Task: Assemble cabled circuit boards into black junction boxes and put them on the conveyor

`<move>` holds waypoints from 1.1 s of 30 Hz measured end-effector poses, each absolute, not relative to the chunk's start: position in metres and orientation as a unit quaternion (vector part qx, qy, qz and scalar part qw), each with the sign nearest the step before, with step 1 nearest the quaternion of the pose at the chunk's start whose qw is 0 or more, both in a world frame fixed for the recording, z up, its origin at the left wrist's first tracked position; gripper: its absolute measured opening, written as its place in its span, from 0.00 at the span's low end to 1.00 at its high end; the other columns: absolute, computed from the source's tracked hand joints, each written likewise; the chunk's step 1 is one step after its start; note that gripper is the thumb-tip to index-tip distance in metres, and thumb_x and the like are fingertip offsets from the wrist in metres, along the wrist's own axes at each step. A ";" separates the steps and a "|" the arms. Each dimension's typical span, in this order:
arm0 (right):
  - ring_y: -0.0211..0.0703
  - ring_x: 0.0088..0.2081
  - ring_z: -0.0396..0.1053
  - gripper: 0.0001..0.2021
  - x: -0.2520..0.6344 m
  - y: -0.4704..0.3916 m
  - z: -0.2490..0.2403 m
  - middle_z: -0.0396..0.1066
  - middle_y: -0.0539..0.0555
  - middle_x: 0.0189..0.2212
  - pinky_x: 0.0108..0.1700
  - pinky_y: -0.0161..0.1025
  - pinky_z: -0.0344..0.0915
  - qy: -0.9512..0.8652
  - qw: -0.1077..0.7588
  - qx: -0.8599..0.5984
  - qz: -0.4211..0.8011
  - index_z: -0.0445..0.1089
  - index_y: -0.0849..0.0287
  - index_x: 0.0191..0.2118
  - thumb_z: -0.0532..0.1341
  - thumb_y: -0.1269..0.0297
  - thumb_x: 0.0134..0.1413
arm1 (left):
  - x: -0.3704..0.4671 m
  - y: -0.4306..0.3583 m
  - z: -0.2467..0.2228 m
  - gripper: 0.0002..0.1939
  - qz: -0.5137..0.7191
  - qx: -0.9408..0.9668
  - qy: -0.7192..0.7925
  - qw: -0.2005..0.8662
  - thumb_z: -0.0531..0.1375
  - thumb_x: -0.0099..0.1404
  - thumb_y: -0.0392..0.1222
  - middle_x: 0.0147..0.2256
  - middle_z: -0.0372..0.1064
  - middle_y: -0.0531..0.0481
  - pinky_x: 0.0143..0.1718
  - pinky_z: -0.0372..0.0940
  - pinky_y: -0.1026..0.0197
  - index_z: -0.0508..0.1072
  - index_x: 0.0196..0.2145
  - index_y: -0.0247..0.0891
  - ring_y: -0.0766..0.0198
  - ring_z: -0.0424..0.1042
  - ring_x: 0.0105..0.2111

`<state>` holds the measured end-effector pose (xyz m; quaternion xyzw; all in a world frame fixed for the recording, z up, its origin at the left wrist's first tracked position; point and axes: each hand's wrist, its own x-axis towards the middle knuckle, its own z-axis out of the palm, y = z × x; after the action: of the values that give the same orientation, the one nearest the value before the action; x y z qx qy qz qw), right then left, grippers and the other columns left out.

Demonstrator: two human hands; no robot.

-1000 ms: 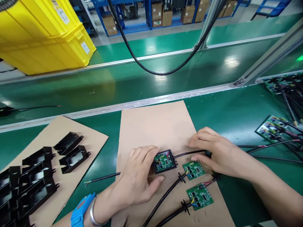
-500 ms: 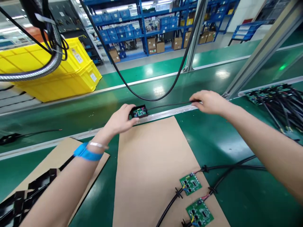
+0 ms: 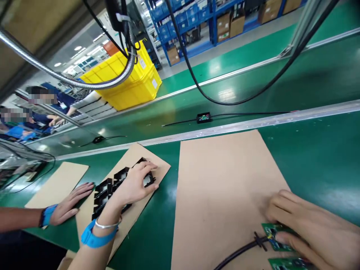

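Note:
My left hand (image 3: 133,185), with a blue wrist strap and a bangle, reaches over a group of black plastic cases (image 3: 102,197) on a cardboard sheet. Its thumb and fingers close around the end case (image 3: 148,179). At the lower right, my right hand (image 3: 306,225) grips a green circuit board (image 3: 277,234), thumb over its face; the curled fingers hide part of it. A black cable (image 3: 239,255) with a cross-shaped grommet runs from that board. Below it a second green board (image 3: 287,264) is cut off by the frame's edge.
A case with a board and cables (image 3: 204,118) lies on the green strip behind the metal rail (image 3: 222,131). Another person's hand (image 3: 71,204) rests beside the cases. A cardboard sheet (image 3: 213,187) covers the middle. Yellow crates (image 3: 135,82) and a hanging cable (image 3: 225,103) stand beyond.
The cabled case has been let go behind the rail. My left hand has moved to the black cases, my right hand down to the circuit board. The view has turned left.

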<state>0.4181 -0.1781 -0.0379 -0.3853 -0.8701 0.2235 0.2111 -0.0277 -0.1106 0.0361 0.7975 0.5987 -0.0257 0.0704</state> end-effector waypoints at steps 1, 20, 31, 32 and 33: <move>0.49 0.37 0.69 0.05 0.416 -0.177 -0.040 0.70 0.55 0.35 0.35 0.45 0.71 -0.878 0.173 -0.371 0.248 0.68 0.52 0.37 0.59 0.70 0.55 | -0.034 -0.120 0.032 0.27 -0.025 0.789 0.611 0.059 0.61 0.60 0.50 0.57 0.62 0.41 0.58 0.58 0.44 0.67 0.55 0.41 0.45 0.62 0.57; 0.47 0.41 0.63 0.09 0.415 -0.162 -0.007 0.66 0.51 0.36 0.40 0.43 0.63 -0.846 0.079 -0.410 0.332 0.63 0.56 0.35 0.58 0.79 0.52 | 0.046 -0.145 0.017 0.27 0.340 0.651 0.520 0.435 0.46 0.70 0.57 0.54 0.69 0.45 0.48 0.69 0.43 0.63 0.59 0.42 0.46 0.71 0.51; 0.47 0.42 0.62 0.07 0.421 -0.165 -0.005 0.65 0.52 0.36 0.43 0.43 0.60 -0.851 0.074 -0.420 0.306 0.62 0.58 0.32 0.58 0.77 0.52 | 0.158 -0.128 -0.007 0.30 0.252 0.807 0.423 0.326 0.65 0.55 0.43 0.49 0.70 0.40 0.51 0.63 0.43 0.65 0.55 0.38 0.47 0.69 0.48; 0.47 0.42 0.62 0.08 0.421 -0.167 -0.003 0.65 0.52 0.36 0.43 0.43 0.60 -0.854 0.070 -0.417 0.304 0.61 0.58 0.32 0.58 0.77 0.51 | 0.166 -0.129 -0.010 0.30 0.222 0.846 0.409 0.260 0.64 0.55 0.41 0.49 0.70 0.39 0.52 0.62 0.40 0.64 0.56 0.37 0.46 0.68 0.48; 0.46 0.41 0.62 0.08 0.421 -0.168 -0.001 0.65 0.52 0.36 0.43 0.43 0.60 -0.856 0.068 -0.411 0.305 0.61 0.58 0.32 0.58 0.78 0.51 | 0.173 -0.131 -0.012 0.30 0.203 0.872 0.389 0.216 0.63 0.56 0.41 0.50 0.69 0.37 0.52 0.61 0.39 0.63 0.57 0.36 0.44 0.67 0.49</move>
<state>0.4211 -0.1681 -0.0013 -0.4112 -0.8563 0.3050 0.0683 0.1729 -0.1313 -0.0125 0.8724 0.3888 0.2030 0.2160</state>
